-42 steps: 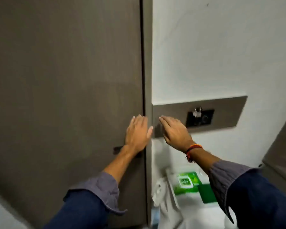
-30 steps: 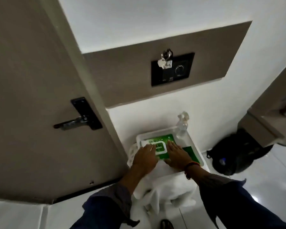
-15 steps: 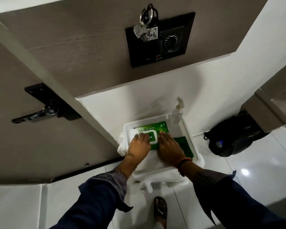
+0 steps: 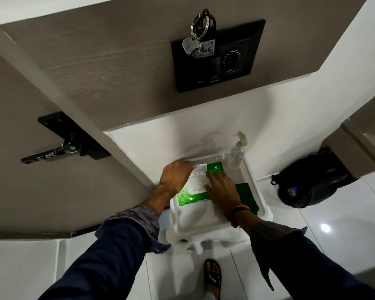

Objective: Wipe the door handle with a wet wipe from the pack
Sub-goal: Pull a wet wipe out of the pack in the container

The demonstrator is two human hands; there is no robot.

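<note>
Wipe pack: my left hand pinches its white lid up; right hand flat, fingers released, steadying; I'd lift gently.

— Where was the wipe pack?
— In the tray, against the wall, with the pump bottle at its far right corner.
— And the door handle?
— Left of the tray, on the door; the keys hung above, the bag lay right.
</note>
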